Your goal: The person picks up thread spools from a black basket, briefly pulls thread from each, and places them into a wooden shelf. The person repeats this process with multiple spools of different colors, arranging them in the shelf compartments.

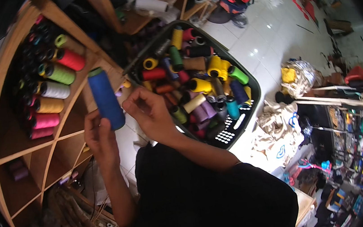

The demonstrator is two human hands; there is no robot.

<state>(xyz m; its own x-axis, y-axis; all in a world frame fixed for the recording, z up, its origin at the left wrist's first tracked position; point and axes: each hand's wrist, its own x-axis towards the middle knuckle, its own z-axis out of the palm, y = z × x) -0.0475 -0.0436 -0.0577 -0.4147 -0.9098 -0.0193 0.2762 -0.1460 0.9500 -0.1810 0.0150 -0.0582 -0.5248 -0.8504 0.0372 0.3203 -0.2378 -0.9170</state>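
Note:
A tall spool of blue thread [107,100] stands nearly upright in my left hand [99,139], whose fingers are wrapped round its lower part. Just to its right is my right hand [151,115], thumb and fingertips pinched together near the spool; whatever they pinch is too small to make out. Beyond my right hand sits a dark plastic basket [255,79] heaped with thread spools, among them a yellow spool [200,85], a bright green spool [238,74] and a teal spool [232,108].
At the left rises a wooden shelf unit [23,153] with a stack of spools, including a red spool [70,59] and a white spool [55,89]. Cloth bags [274,131] lie right of the basket on the tiled floor [257,31]. Cluttered goods fill the far right.

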